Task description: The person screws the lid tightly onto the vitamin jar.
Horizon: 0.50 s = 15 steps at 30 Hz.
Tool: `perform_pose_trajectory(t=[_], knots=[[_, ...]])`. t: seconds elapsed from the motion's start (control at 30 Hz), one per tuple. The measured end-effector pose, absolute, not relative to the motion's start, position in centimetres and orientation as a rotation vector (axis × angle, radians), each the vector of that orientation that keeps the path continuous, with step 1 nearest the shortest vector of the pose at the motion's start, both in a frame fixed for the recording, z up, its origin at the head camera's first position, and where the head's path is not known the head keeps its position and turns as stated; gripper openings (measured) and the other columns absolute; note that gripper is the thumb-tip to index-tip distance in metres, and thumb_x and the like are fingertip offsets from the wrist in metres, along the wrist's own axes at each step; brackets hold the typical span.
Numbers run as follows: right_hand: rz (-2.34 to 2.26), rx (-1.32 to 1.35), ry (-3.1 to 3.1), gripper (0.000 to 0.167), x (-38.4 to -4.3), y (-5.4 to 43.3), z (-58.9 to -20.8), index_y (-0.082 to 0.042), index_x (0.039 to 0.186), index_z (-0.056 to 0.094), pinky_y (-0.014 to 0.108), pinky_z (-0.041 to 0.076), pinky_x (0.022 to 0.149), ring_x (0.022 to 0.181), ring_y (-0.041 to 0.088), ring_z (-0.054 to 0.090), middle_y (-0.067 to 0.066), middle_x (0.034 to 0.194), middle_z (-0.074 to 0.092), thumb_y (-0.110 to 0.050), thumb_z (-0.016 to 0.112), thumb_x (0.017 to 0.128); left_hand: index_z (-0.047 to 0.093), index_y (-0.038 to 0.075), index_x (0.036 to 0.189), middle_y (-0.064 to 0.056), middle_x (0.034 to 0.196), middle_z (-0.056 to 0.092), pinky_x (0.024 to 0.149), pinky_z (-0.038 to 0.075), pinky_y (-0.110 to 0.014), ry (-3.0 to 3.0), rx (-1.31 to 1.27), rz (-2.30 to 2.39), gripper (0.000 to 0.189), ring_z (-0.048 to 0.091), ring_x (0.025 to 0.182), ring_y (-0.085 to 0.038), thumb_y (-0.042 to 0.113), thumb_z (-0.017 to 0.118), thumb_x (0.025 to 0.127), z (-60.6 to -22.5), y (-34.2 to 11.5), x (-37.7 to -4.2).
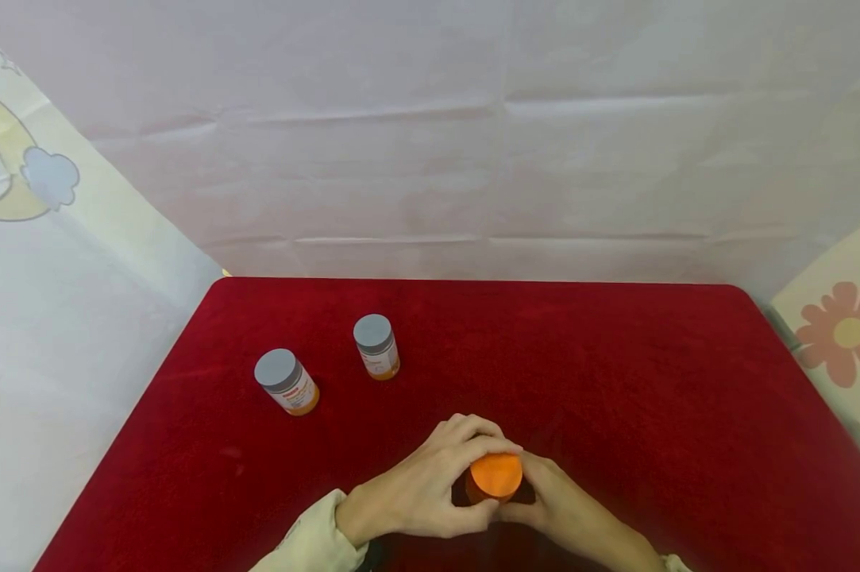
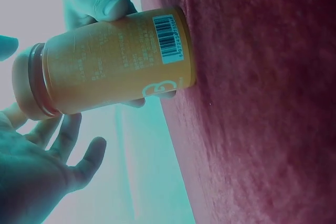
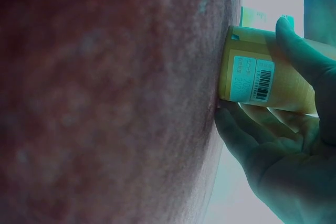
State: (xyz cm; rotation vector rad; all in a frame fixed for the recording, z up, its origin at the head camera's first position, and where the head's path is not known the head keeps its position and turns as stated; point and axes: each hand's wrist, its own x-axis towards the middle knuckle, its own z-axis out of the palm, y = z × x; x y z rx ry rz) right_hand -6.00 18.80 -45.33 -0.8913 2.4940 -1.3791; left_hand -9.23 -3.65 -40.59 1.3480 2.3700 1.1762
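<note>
An orange bottle [image 1: 496, 475] stands upright near the front of the table, its orange lid facing up. My left hand [image 1: 440, 481] curves round the lid from the left, thumb at the near side and fingers over the far side. From the right, my right hand [image 1: 561, 508] grips the body below. In the left wrist view, the bottle [image 2: 105, 59] shows a barcode near its base, and the left fingers [image 2: 68, 135] lie at the lid. The right wrist view shows the right thumb [image 3: 302, 51] and fingers round the bottle's body [image 3: 257, 72], close over the red cloth.
Two grey-lidded jars with white labels stand back left: one jar [image 1: 287, 383] further left, another jar [image 1: 376, 347] nearer the middle. Red cloth [image 1: 615, 381] covers the table. Behind it hangs a pale creased sheet [image 1: 415, 159], with printed pictures on the side walls.
</note>
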Motion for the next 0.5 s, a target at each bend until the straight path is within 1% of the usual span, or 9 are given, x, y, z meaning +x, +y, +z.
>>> perform_pose_trajectory(t=[0.1, 0.2, 0.3, 0.4, 0.5], knots=[[-1.373, -0.892, 2.496, 0.048, -6.02, 18.79, -45.39, -0.017, 0.132, 0.054, 0.022, 0.052, 0.094, 0.111, 0.002, 0.059, -0.002, 0.124, 0.066, -0.036, 0.069, 0.091, 0.057, 0.021, 0.134, 0.007, 0.135, 0.052, 0.103, 0.038, -0.029, 2.346, 1.392, 1.164, 0.051, 0.044, 0.122, -0.009, 0.024, 0.069, 0.084, -40.59, -3.48, -9.24], [-1.349, -0.891, 2.520, 0.049, -6.02, 18.79, -45.36, -0.018, 0.134, 0.054, 0.022, 0.052, 0.094, 0.112, 0.003, 0.060, -0.002, 0.125, 0.066, -0.037, 0.069, 0.091, 0.058, 0.022, 0.130, 0.007, 0.138, 0.053, 0.108, 0.037, -0.034, 2.347, 1.439, 1.151, 0.044, 0.043, 0.127, -0.010, 0.026, 0.068, 0.087, -40.73, -3.21, -9.26], [-1.351, -0.894, 2.510, 0.050, -6.02, 18.78, -45.29, -0.016, 0.134, 0.054, 0.023, 0.053, 0.094, 0.112, 0.003, 0.061, 0.001, 0.126, 0.066, -0.037, 0.068, 0.091, 0.058, 0.023, 0.129, 0.007, 0.144, 0.049, 0.109, 0.037, -0.036, 2.354, 1.419, 1.156, 0.042, 0.040, 0.132, -0.011, 0.031, 0.070, 0.090, -40.89, -3.01, -9.21], [-1.367, -0.894, 2.499, 0.050, -6.06, 18.76, -45.30, -0.013, 0.134, 0.054, 0.023, 0.053, 0.093, 0.112, 0.005, 0.061, 0.004, 0.127, 0.066, -0.035, 0.069, 0.091, 0.057, 0.024, 0.130, 0.008, 0.141, 0.047, 0.105, 0.040, -0.033, 2.419, 1.348, 1.177, 0.050, 0.040, 0.128, -0.011, 0.038, 0.076, 0.086, -40.98, -2.89, -9.16], [-1.363, -0.859, 2.495, 0.050, -6.10, 18.72, -45.23, -0.014, 0.132, 0.055, 0.024, 0.053, 0.093, 0.111, 0.004, 0.060, 0.001, 0.126, 0.066, -0.038, 0.069, 0.091, 0.056, 0.024, 0.127, 0.008, 0.128, 0.048, 0.096, 0.043, -0.025, 2.517, 1.265, 1.194, 0.059, 0.042, 0.116, -0.008, 0.045, 0.082, 0.079, -41.04, -2.98, -9.16]])
